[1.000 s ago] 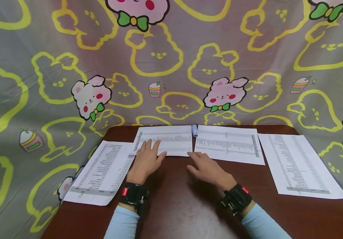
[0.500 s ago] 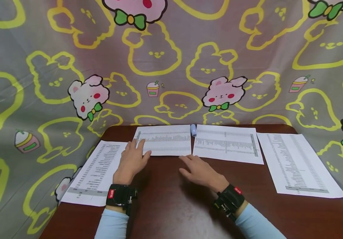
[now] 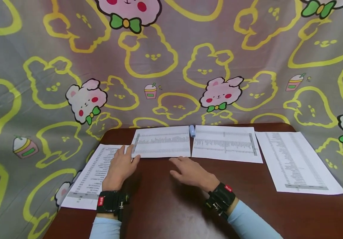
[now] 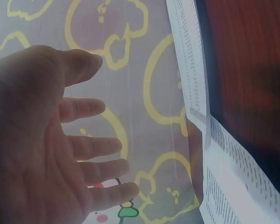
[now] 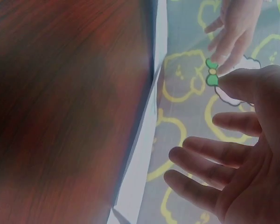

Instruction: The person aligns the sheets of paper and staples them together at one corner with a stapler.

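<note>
Nearest, the black wrist straps point(image 3: 109, 202) are showing above pale blue sleeves point(image 3: 254, 220). Beyond them, both hands are drifting left compared with a second ago. The left hand point(image 3: 121, 169) is leaving the far left sheet point(image 3: 162, 143) and is now lying across the inner part of the left sheet point(image 3: 80, 186), fingers extended, holding nothing. The right hand point(image 3: 191, 171) is shifting left too, lying over the dark table point(image 3: 159, 205) just beside the far left sheet's near edge, fingers loosely extended, gripping nothing. Whether either is touching what lies beneath, I cannot tell.

Farther off, the far right sheet point(image 3: 225, 144) and the right sheet point(image 3: 297, 162) are lying apart from the hands; a small blue object point(image 3: 192, 131) is resting between the two far sheets. No sheet is visibly moving, so attention is probably turning leftward.

The left wrist view is showing a bare palm with spread fingers, which the head view is hiding. The right wrist view is likewise revealing separated fingers, the patterned curtain point(image 5: 175, 135) behind them.
</note>
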Tool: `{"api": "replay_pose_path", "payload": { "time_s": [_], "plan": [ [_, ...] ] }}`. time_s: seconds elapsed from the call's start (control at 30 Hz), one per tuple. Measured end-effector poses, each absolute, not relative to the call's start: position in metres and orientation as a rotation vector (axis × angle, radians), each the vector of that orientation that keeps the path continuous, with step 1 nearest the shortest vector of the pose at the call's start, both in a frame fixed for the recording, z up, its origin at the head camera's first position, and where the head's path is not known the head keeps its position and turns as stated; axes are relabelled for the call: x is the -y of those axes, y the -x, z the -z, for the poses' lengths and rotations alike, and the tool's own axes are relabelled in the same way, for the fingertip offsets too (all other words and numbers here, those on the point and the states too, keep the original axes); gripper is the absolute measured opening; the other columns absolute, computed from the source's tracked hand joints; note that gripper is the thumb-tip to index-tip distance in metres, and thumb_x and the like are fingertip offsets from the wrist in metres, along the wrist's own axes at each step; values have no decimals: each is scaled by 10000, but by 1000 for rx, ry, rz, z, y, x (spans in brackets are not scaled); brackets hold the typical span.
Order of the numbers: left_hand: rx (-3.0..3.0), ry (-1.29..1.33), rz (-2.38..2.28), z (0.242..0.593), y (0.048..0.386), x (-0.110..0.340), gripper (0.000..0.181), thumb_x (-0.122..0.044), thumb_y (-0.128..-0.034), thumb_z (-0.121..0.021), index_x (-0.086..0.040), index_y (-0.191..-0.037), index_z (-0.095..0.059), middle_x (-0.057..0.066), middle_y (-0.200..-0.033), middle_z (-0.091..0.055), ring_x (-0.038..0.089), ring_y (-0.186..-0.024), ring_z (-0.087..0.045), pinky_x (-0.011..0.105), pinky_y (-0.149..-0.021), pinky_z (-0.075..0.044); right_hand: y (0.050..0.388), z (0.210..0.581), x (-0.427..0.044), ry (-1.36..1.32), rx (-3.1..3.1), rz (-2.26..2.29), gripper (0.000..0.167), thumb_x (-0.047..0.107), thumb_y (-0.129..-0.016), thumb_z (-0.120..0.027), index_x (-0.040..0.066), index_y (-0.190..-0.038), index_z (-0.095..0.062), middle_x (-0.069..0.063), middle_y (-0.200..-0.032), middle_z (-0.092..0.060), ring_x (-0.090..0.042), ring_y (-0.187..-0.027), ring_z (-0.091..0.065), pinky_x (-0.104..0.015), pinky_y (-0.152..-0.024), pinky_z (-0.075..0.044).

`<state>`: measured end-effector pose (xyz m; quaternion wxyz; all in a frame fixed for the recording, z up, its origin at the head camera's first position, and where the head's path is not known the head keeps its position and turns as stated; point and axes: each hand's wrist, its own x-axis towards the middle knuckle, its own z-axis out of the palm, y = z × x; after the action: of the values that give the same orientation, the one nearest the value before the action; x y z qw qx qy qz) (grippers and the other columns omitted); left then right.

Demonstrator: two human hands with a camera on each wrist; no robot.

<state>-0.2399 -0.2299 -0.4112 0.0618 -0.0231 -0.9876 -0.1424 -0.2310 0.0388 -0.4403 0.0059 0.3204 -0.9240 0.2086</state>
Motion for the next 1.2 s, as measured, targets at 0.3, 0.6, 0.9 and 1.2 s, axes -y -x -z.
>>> {"api": "replay_pose_path", "payload": {
  "time_s": [0.3,0.6,0.9,1.2],
  "plan": [
    [3026,26,466,411,238,245,617,-333,-1009,-445,8,-1497,-284,353,-1517,-252,526,-1397,-258,661,-1082,-291,228,438,-27,-1071,2900,-526,498,370,-1000,-518,128,-1434,-478,-80,-1336,-589,-204,-1204,-576,-376,-962,-508],
    [2997,-17,448,413,232,258,622,-328,-1001,-466,35,-1480,-304,379,-1480,-291,549,-1355,-312,681,-1046,-320,231,440,-17,-1117,2841,-417,472,356,-990,-544,138,-1406,-501,-60,-1266,-616,-186,-1121,-612,-348,-875,-537],
    [3028,-98,460,421,226,277,637,-344,-1005,-455,58,-1473,-295,385,-1459,-302,560,-1323,-330,679,-1030,-329,230,442,-1,-1181,2861,-376,476,365,-980,-562,161,-1406,-500,-37,-1259,-620,-140,-1073,-609,-293,-862,-537],
    [3056,-229,486,424,224,295,649,-324,-1001,-436,91,-1465,-255,437,-1473,-188,611,-1344,-214,716,-1049,-257,230,449,6,-1191,2874,-336,457,359,-979,-566,161,-1387,-514,-32,-1201,-627,-138,-1026,-609,-282,-781,-538]
  ]
}}
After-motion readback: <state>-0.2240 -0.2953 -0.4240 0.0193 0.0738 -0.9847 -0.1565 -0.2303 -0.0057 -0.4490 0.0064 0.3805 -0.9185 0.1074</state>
